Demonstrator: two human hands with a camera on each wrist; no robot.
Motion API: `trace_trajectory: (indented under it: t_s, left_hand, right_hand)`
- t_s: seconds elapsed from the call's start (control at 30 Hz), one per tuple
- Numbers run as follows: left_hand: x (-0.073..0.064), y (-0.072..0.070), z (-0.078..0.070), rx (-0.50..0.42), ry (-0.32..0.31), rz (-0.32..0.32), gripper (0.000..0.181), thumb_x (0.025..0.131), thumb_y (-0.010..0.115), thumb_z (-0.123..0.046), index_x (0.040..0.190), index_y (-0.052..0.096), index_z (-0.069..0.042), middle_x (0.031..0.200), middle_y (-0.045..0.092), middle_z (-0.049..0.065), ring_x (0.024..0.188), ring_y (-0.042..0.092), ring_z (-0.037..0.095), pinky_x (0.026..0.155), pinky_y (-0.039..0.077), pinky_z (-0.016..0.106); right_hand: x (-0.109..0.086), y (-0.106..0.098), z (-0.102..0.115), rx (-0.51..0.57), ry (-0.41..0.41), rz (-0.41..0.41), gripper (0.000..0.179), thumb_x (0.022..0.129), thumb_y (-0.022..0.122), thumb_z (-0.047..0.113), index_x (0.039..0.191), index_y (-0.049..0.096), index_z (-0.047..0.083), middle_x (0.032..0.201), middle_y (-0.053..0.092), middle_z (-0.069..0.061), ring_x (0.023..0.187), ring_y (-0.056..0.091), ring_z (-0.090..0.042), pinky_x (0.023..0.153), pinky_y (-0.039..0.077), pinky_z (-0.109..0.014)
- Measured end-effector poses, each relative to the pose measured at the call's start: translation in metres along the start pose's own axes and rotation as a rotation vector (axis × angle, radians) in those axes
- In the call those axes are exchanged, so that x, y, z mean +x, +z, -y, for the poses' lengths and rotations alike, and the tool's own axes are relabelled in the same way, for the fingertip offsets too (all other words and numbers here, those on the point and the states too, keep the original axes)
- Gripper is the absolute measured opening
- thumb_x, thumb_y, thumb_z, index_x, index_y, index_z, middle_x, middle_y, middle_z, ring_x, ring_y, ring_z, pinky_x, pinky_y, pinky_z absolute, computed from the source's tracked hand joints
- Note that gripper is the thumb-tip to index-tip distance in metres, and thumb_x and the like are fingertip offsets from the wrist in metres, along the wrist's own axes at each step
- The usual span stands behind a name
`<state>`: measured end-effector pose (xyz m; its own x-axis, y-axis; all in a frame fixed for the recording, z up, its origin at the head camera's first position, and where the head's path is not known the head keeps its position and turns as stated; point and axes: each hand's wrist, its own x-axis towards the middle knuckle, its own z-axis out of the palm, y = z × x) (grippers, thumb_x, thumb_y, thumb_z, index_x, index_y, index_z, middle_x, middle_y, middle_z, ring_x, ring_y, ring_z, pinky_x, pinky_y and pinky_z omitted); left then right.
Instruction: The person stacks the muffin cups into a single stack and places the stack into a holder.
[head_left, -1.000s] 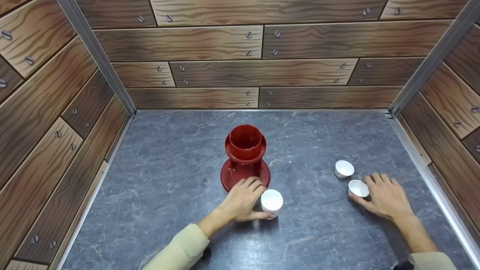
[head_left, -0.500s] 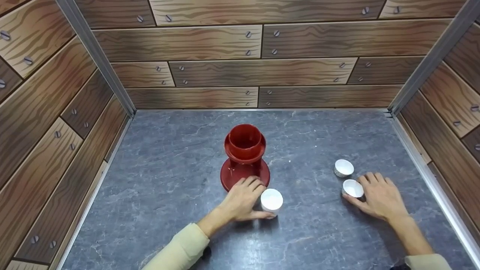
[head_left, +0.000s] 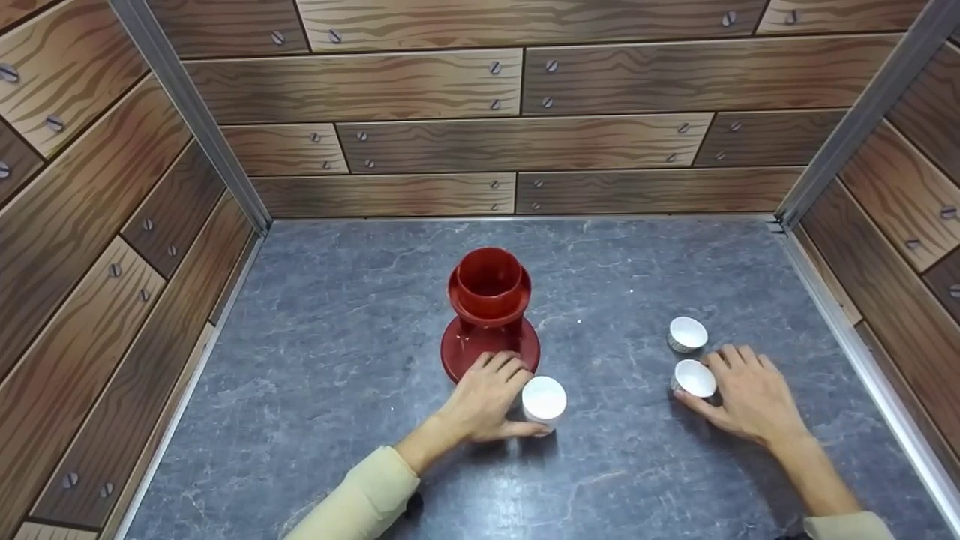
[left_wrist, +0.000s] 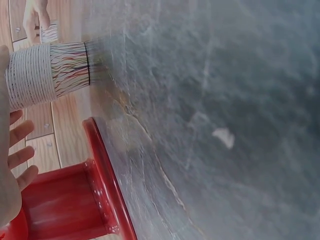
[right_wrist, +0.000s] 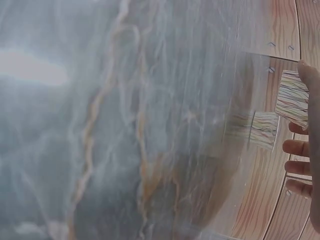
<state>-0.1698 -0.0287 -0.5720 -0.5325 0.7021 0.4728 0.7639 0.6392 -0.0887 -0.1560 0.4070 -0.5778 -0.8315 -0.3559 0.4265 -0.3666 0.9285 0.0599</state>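
- White inside and patterned outside: one small cup [head_left: 694, 379], pinched in the right grip [head_left: 750, 395], seemingly just clear of the tabletop [head_left: 600, 300], near a second cup [head_left: 688, 334].
- Grasped in the left grip [head_left: 482, 399]: an upright stack of cups [head_left: 544, 399], standing just beside a red stand [head_left: 487, 307].
- Possible trouble: a drop from so narrow a pinch; a knock against the second cup if swung too close; a toppled stack, perhaps into the red stand, if bumped high up.
- Mouth up for the pinched cup, slightly tilted, no marked long axis; mouth up for the stack too, long axis vertical.
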Motion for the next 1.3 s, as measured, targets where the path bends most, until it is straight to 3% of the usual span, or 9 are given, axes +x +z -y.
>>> trace_trajectory:
  t_s: [0.4,0.87,1.13,1.3]
  left_hand:
    - [0.0,0.001,0.001,-0.004,-0.003,-0.016,0.073,0.081,0.062,-0.087,0.112,0.064,-0.021,0.112,0.068,-0.007,0.119,0.062,0.017,0.097,0.05,0.034]
    - [0.0,0.0,0.0,-0.003,-0.016,0.028,0.073,0.081,0.061,-0.087,0.115,0.064,-0.022,0.114,0.068,-0.006,0.119,0.061,0.017,0.097,0.05,0.034]
    - [0.001,0.0,0.001,-0.002,-0.004,-0.005,0.074,0.08,0.063,-0.087,0.114,0.065,-0.022,0.113,0.068,-0.006,0.119,0.061,0.017,0.097,0.051,0.035]
    - [0.0,0.001,0.001,-0.001,-0.004,-0.023,0.073,0.079,0.064,-0.087,0.112,0.065,-0.021,0.112,0.068,-0.006,0.118,0.061,0.017,0.096,0.051,0.035]
  right_hand:
    - [0.002,0.002,0.018,0.057,-0.033,-0.035,0.065,0.077,0.077,0.066,0.104,0.068,0.008,0.103,0.067,-0.016,0.095,0.063,-0.037,0.076,0.049,-0.05]
    - [0.009,0.0,0.035,0.094,-0.062,-0.051,0.064,0.077,0.078,0.066,0.106,0.069,0.01,0.104,0.067,-0.012,0.094,0.063,-0.034,0.079,0.05,-0.048]
    - [0.013,-0.003,0.046,0.122,-0.075,-0.057,0.062,0.078,0.077,0.066,0.105,0.068,0.01,0.105,0.066,-0.012,0.102,0.063,-0.035,0.085,0.052,-0.05]
    - [0.015,-0.004,0.052,0.144,-0.079,-0.055,0.061,0.078,0.079,0.064,0.106,0.069,0.011,0.106,0.067,-0.011,0.103,0.063,-0.033,0.08,0.05,-0.046]
